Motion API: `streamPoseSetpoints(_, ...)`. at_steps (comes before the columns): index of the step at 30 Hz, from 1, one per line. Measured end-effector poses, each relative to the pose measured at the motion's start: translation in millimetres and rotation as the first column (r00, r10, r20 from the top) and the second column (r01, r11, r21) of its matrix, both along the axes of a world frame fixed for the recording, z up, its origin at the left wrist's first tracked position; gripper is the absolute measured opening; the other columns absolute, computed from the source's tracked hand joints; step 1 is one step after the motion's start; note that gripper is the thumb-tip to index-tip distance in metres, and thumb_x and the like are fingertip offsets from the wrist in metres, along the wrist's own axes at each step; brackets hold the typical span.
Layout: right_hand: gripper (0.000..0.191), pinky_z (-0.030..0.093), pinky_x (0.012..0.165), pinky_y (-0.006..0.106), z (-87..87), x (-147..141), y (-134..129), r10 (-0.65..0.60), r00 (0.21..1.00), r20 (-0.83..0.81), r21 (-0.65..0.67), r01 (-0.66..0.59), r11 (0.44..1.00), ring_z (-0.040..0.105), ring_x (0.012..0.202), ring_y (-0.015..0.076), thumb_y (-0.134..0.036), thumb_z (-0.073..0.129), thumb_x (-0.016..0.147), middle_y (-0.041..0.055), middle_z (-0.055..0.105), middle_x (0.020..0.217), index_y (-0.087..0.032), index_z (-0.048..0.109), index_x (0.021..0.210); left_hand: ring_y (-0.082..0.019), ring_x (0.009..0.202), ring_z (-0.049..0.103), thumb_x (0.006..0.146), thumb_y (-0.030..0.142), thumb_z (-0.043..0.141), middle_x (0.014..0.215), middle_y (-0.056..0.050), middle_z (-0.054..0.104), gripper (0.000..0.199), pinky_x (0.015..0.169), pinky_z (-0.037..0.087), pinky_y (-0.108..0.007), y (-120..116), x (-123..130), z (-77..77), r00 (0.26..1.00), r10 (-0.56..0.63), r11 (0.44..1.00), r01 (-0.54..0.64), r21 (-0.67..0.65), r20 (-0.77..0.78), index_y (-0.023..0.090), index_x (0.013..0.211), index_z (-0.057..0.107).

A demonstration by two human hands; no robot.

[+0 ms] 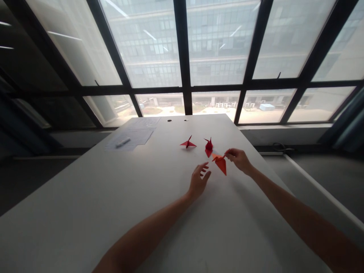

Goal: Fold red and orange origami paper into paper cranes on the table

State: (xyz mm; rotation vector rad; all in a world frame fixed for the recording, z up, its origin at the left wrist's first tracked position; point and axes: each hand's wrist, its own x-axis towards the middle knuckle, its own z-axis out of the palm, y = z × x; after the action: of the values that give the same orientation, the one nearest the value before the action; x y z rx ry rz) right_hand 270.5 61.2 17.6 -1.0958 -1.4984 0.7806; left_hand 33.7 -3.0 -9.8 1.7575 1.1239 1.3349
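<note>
Paper sheets (132, 137) w/ a white marker (123, 142) lie on the tabletop (85, 197), well left of & beyond both hands. L hand (200, 181) hovers open, fingers spread wide & slightly curled, holding nothing, just left of an orange-red origami crane (220, 165). Beyond L hand, a red origami crane (188, 143) sits w/ wings out. To its right, a darker red crane (208, 147) stands just beyond the orange-red one, almost touching it, though contact is hard to tell from this view. R hand (239, 159), at far right of the group, holds a narrow pinch on the orange-red crane's pointed tip; unclear whether the crane is lifted or still on the tabletop. The crane looks v. light: folded paper, crisp at the creases but easily crushed, so a gentle pinch at a point or on the folded body seems best, not on the wings. A large window (183, 45) stands beyond the hands & tabletop.
</note>
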Motion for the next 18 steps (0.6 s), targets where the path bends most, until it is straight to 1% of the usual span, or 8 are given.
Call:
streamPoseSetpoints(2, 0.029, 0.04, 0.052, 0.027, 6.9, 14, 27, -0.041, 0.999, -0.025, 0.007, 0.041, 0.999, 0.049, 0.056, 0.0131, -0.044, 0.071, 0.07, 0.0, 0.061, 0.062, -0.017, 0.068, 0.078, -0.016, 0.085, 0.061, 0.09, 0.034, 0.055, 0.099, -0.005, 0.066, 0.033, 0.07, 0.047, -0.027, 1, 1, -0.5, 0.999, 0.025, 0.997, -0.023, -0.07, 0.029, 0.021, 0.119, 0.062)
streamPoseSetpoints(5, 0.023, 0.042, 0.056, 0.028, 14.2, 30, 64, -0.085, 0.996, 0.008, -0.033, 0.085, 0.996, 0.054, 0.06, 0.0139, -0.038, 0.071, 0.07, 0.0027, 0.065, 0.069, -0.018, 0.067, 0.078, -0.016, 0.082, 0.061, 0.09, 0.033, 0.051, 0.091, -0.003, 0.066, 0.028, 0.07, 0.046, -0.025, 1, 2, -2.1, 0.997, 0.044, 0.99, -0.034, -0.135, 0.069, 0.02, 0.113, 0.063)
streamPoseSetpoints(7, 0.016, 0.042, 0.058, 0.029, 15.3, 38, 82, -0.101, 0.995, 0.027, -0.057, 0.102, 0.993, 0.056, 0.062, 0.0144, -0.032, 0.07, 0.072, 0.0053, 0.068, 0.073, -0.017, 0.068, 0.078, -0.015, 0.082, 0.061, 0.09, 0.031, 0.05, 0.09, -0.002, 0.065, 0.028, 0.071, 0.046, -0.025, 0, 3, -3.4, 0.995, 0.038, 0.988, -0.024, -0.153, 0.089, 0.02, 0.113, 0.062)
streamPoseSetpoints(9, 0.012, 0.042, 0.058, 0.029, 13.4, 43, 92, -0.126, 0.991, 0.047, -0.095, 0.13, 0.987, 0.057, 0.062, 0.0149, -0.026, 0.069, 0.073, 0.0072, 0.068, 0.074, -0.015, 0.069, 0.079, -0.015, 0.083, 0.061, 0.09, 0.031, 0.05, 0.09, -0.002, 0.065, 0.028, 0.071, 0.046, -0.025, 0, 3, -4.4, 0.995, 0.027, 0.986, -0.011, -0.163, 0.095, 0.021, 0.114, 0.061)
streamPoseSetpoints(12, 0.02, 0.04, 0.059, 0.029, 7.4, 50, 98, -0.228, 0.971, 0.074, -0.149, 0.237, 0.96, 0.057, 0.06, 0.0139, -0.018, 0.068, 0.072, 0.0089, 0.069, 0.074, -0.011, 0.069, 0.091, -0.016, 0.086, 0.062, 0.09, 0.029, 0.049, 0.092, -0.003, 0.067, 0.028, 0.072, 0.047, -0.026, 1, 1, -5.0, 0.996, 0.017, 0.983, -0.001, -0.182, 0.088, 0.02, 0.114, 0.061)
streamPoseSetpoints(15, 0.029, 0.04, 0.061, 0.031, 1.1, 57, 91, -0.4, 0.913, 0.079, -0.15, 0.408, 0.901, 0.056, 0.059, 0.0125, -0.018, 0.055, 0.081, 0.0135, 0.069, 0.081, -0.004, 0.064, 0.105, -0.018, 0.093, 0.064, 0.09, 0.026, 0.047, 0.1, -0.006, 0.07, 0.03, 0.077, 0.05, -0.029, 7, -5, -3.5, 0.999, 0.006, 0.982, 0.001, -0.19, 0.033, 0.019, 0.115, 0.061)
streamPoseSetpoints(16, 0.032, 0.04, 0.061, 0.031, -0.9, 57, 86, -0.451, 0.889, 0.078, -0.139, 0.457, 0.878, 0.056, 0.06, 0.0127, -0.019, 0.05, 0.083, 0.0152, 0.069, 0.084, -0.003, 0.063, 0.108, -0.019, 0.096, 0.065, 0.089, 0.024, 0.047, 0.104, -0.008, 0.07, 0.03, 0.082, 0.05, -0.032, 10, -8, -2.8, 1.0, 0.005, 0.985, -0.007, -0.17, -0.013, 0.019, 0.115, 0.061)
streamPoseSetpoints(18, 0.034, 0.042, 0.062, 0.031, -5.5, 53, 70, -0.513, 0.855, 0.078, -0.106, 0.519, 0.848, 0.058, 0.062, 0.0145, -0.02, 0.045, 0.084, 0.0165, 0.069, 0.089, -0.004, 0.062, 0.109, -0.021, 0.109, 0.062, 0.088, 0.021, 0.047, 0.116, -0.009, 0.068, 0.033, 0.097, 0.046, -0.037, 13, -13, -1.6, 0.987, 0.021, 0.998, -0.031, -0.058, -0.161, 0.02, 0.117, 0.062)
